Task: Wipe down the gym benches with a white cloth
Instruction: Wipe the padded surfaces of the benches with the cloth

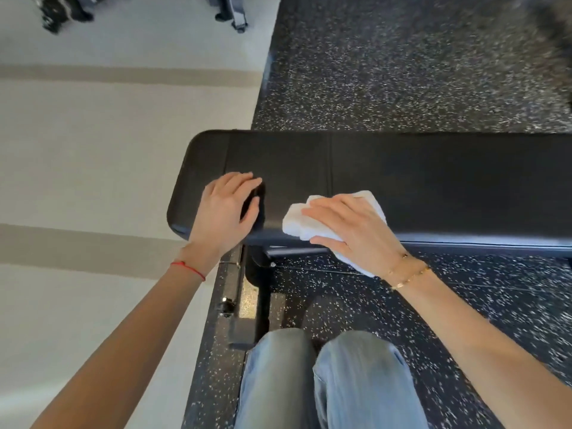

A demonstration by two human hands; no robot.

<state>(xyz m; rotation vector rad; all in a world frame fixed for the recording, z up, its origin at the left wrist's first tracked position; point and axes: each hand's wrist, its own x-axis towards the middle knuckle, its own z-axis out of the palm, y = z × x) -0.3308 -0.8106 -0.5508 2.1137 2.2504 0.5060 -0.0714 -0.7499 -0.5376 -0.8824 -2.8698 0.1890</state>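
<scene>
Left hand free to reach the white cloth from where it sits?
Probably yes. The left hand rests flat on the bench beside the white cloth, bare padding between them, though the right hand covers most of it.

Cloth [312, 222] on bench [418, 181], right

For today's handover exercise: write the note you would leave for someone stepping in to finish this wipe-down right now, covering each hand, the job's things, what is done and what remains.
Left hand: open, fingers flat on the padded black vinyl gym bench near its rounded left end.
Right hand: open, pressing the crumpled white cloth onto the bench's near edge; part of the cloth hangs over the edge.
Done: cannot tell from this view how much has been wiped.
Left: wipe the bench pad rightward from the cloth, then any other benches.
</scene>
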